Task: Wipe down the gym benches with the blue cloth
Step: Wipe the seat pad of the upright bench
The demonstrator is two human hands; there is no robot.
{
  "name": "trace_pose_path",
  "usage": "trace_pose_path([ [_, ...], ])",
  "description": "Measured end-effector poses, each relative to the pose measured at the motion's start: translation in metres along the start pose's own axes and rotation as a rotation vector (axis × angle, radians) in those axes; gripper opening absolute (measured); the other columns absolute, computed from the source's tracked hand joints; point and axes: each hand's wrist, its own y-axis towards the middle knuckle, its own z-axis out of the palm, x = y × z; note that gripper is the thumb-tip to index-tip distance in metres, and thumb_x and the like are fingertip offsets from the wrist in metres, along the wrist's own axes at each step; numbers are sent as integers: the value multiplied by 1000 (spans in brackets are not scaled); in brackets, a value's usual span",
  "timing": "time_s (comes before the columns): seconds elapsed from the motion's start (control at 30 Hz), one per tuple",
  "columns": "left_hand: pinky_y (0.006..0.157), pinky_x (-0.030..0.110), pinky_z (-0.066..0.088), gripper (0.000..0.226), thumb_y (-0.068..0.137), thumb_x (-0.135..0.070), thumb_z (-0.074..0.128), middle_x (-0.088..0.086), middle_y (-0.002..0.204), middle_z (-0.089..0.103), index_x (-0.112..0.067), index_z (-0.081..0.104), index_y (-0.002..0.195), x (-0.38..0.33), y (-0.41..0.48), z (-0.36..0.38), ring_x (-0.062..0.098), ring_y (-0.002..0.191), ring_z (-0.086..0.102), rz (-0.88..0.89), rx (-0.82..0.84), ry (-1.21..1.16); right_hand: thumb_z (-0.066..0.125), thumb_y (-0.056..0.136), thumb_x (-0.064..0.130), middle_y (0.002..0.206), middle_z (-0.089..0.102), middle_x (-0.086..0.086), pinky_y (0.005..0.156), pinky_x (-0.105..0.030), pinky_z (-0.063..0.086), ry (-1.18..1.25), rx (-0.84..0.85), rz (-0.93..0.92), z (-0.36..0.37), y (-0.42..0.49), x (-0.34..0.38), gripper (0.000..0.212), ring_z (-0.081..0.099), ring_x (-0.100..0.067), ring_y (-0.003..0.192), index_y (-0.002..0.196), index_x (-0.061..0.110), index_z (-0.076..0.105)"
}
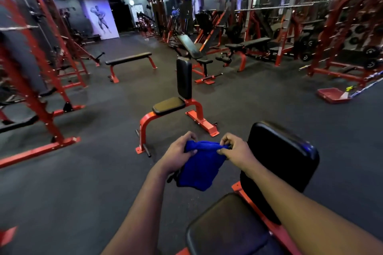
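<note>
Cloth readied above the near bench

Left hand (177, 152) and right hand (236, 151) pinch the blue cloth (200, 168) by its top edge; the bench (275, 157) lies right, nearer the right hand.

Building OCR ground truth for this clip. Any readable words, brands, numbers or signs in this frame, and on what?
No text can be read in this frame.
Wall poster: a figure only, no legible words.
Spray bottle: label too small to read.
Weight plates: markings, if any, too blurred.
Blue cloth and bench pads: no print visible.
</note>
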Motion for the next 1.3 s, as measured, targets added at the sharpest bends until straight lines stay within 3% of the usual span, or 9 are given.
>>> trace_pose_path([
  [0.2, 64, 17, 42, 21, 89, -7, 63, -11, 85, 58, -25, 54, 97, -41, -61, -71, 11, 81, 55, 16, -20, 4, 74, 84, 14, 81, 63, 9, 66, -22, 43, -81, 43, -51, -25, -63, 87, 15, 58, -10, 78, 85, 26, 66],
  [0.3, 74, 28, 47, 23, 85, -11, 69, -6, 90, 61, -24, 56, 99, -49, -100, -90, 18, 87, 59, 36, -28, -2, 76, 82, 15, 80, 63, 8, 60, -17, 39, -124, 16, -90, -26, -98, 108, 15, 55, -6, 74, 82, 27, 66],
  [0.4, 77, 37, 48, 21, 79, -23, 73, -1, 92, 64, -29, 58, 94, -55, -139, -103, 19, 88, 60, 34, -33, -35, 75, 81, 15, 80, 63, 6, 64, -22, 44, -136, 22, -121, -26, -126, 123, 16, 57, -9, 76, 78, 26, 64],
  [0.53, 69, 30, 44, 18, 77, -22, 77, -11, 78, 61, -28, 61, 81, -64, -193, -109, 9, 76, 56, -1, -95, -55, 74, 80, 13, 82, 66, 3, 78, -37, 55, -136, 58, -149, -22, -168, 137, 11, 64, -18, 84, 78, 20, 66],
  [0.77, 54, 14, 35, 32, 71, -21, 85, -13, 67, 58, -30, 54, 70, -69, -305, -119, -3, 61, 51, -106, -325, 48, 70, 83, 15, 82, 69, 2, 60, -21, 48, -185, 215, -246, 5, -239, 160, 3, 65, -12, 79, 82, 16, 68],
  [0.97, 64, 25, 44, 33, 72, -10, 82, 1, 78, 63, -22, 55, 87, -50, -399, -155, 12, 70, 56, -191, -472, 44, 68, 86, 13, 91, 66, 3, 69, -25, 52, -74, 341, -348, 66, -289, 205, 14, 64, -11, 86, 97, 19, 61],
  [1.07, 69, 21, 47, 38, 76, -6, 79, -3, 81, 62, -23, 57, 101, -31, -430, -182, 14, 77, 60, -229, -509, 35, 66, 90, 15, 97, 64, 8, 67, -14, 44, -78, 402, -401, 103, -297, 233, 19, 60, -4, 89, 108, 21, 63],
  [1.2, 74, 24, 46, 25, 79, -11, 78, 3, 89, 68, -9, 64, 99, 10, -458, -219, 19, 83, 62, -287, -530, 145, 64, 92, 17, 96, 66, 6, 65, -13, 40, -95, 444, -423, 157, -300, 267, 10, 59, -1, 87, 101, 20, 67],
  [1.3, 66, 21, 41, 21, 82, -15, 76, 3, 88, 66, -9, 61, 96, 51, -474, -253, 18, 81, 59, -301, -543, 187, 63, 93, 17, 93, 67, 3, 68, -21, 45, -53, 459, -416, 208, -296, 297, 3, 61, -7, 88, 95, 19, 65],
])
